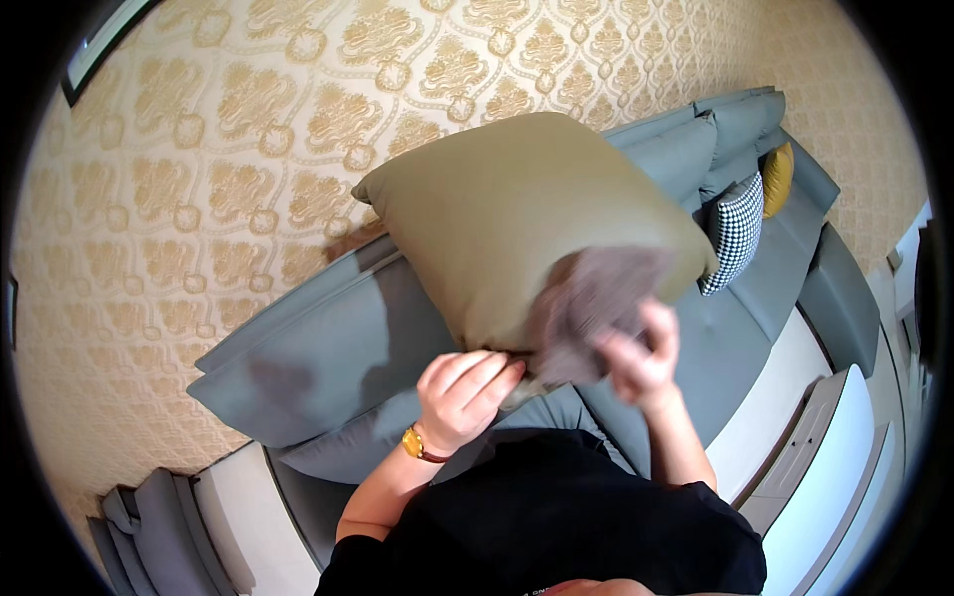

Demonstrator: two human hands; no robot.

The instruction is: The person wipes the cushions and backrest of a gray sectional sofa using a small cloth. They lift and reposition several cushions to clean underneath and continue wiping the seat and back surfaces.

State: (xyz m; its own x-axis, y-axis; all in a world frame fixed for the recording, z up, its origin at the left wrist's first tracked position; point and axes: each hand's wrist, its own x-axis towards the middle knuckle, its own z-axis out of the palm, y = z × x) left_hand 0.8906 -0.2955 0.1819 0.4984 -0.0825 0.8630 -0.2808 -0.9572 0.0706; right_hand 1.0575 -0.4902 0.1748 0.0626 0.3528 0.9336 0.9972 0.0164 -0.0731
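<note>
A large olive-green cushion (514,216) is held up before me, its smooth face towards the camera. My left hand (466,391), with a watch on the wrist, grips the cushion's lower edge in its fingers. My right hand (645,354) holds a greyish-brown cloth (596,305) against the cushion's lower right part. Both the cloth and the right hand are blurred. The cloth hides that part of the cushion, and my left fingertips are partly hidden at its edge.
Behind the cushion stands a long grey-blue sofa (313,350). A black-and-white checked pillow (736,231) and a yellow pillow (778,181) lie at its right. A glossy-topped table with drawers (820,439) is at the lower right, and a grey armchair (168,529) at the lower left.
</note>
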